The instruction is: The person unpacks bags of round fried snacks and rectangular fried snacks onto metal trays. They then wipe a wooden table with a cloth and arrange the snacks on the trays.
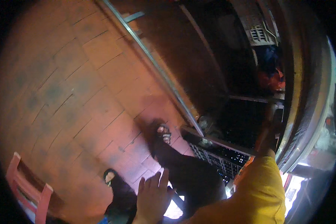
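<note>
Low in front of me, my left hand (154, 196) is held over the dark trousers with its back up and its fingers apart, and holds nothing. On the right, my arm in a yellow sleeve (260, 184) reaches up beside a dark metal frame (240, 98). My right hand (268, 128) is in deep shadow at that frame's edge; its fingers and what they touch cannot be made out. Beside the sleeve is a dark lattice-sided basket or crate (215, 161). My feet in open dark sandals (164, 134) stand on the tiled floor.
A long metal rail (154, 60) runs slantwise along the reddish tiled floor (72, 98). At the lower left stands a red-painted piece of furniture (28, 193). A pale slotted panel or crate (259, 35) and dark and red items (271, 78) lie at the upper right, by a curved edge (296, 84).
</note>
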Demonstrator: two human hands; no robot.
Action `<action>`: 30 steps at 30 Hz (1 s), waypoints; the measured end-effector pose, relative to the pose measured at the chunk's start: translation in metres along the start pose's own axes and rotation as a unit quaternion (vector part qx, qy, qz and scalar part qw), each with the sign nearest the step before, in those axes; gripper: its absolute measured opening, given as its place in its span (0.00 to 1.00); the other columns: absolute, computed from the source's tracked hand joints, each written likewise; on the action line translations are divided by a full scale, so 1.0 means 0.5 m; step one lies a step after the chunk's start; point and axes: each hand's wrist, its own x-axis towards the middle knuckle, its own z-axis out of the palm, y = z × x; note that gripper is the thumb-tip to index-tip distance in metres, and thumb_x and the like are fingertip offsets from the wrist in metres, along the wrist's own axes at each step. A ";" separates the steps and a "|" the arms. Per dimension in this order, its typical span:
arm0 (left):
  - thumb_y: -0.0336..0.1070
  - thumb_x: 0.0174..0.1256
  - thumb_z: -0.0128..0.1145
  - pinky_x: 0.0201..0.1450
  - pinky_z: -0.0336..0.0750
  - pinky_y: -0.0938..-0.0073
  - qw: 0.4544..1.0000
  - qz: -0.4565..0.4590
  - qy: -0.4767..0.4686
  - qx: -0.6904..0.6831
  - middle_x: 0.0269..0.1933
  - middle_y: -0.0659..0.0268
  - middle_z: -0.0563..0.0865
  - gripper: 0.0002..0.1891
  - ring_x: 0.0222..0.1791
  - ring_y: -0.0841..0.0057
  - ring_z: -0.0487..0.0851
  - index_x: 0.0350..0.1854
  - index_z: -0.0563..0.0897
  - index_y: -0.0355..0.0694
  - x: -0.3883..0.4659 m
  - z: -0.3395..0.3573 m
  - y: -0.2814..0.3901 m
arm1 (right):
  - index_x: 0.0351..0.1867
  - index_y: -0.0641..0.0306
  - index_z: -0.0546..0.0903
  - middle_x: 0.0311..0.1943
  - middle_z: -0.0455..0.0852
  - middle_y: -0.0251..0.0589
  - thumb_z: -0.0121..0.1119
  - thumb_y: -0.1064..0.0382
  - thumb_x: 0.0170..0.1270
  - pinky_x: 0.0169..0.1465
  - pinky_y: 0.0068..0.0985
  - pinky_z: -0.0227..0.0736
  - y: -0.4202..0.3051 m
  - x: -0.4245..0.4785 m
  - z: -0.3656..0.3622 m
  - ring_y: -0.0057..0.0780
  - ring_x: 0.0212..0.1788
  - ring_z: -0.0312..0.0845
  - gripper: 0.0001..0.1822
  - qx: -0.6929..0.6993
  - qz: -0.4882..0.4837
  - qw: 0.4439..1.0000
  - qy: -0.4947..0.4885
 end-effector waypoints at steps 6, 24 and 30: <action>0.43 0.60 0.59 0.55 0.71 0.61 0.987 -0.032 0.079 -0.135 0.48 0.48 0.81 0.25 0.49 0.53 0.79 0.57 0.72 0.35 -0.013 0.114 -0.034 | 0.47 0.60 0.77 0.41 0.82 0.46 0.48 0.62 0.64 0.44 0.36 0.73 -0.326 -0.237 -0.127 0.44 0.44 0.78 0.13 0.237 -0.167 0.956 0.032; 0.43 0.70 0.45 0.47 0.71 0.66 0.985 -0.118 0.029 0.122 0.44 0.56 0.79 0.19 0.44 0.62 0.77 0.53 0.75 0.33 -0.454 -0.075 0.040 | 0.37 0.67 0.77 0.34 0.82 0.47 0.49 0.59 0.68 0.40 0.32 0.70 0.591 -0.569 -0.222 0.41 0.36 0.79 0.12 0.659 0.186 0.728 0.038; 0.28 0.59 0.60 0.45 0.73 0.74 0.996 0.067 -0.057 0.025 0.43 0.59 0.79 0.19 0.44 0.70 0.78 0.54 0.77 0.37 -0.171 0.252 0.685 | 0.40 0.67 0.78 0.34 0.84 0.50 0.55 0.52 0.64 0.45 0.35 0.70 0.629 -0.235 0.156 0.39 0.40 0.79 0.18 0.654 0.221 0.714 0.116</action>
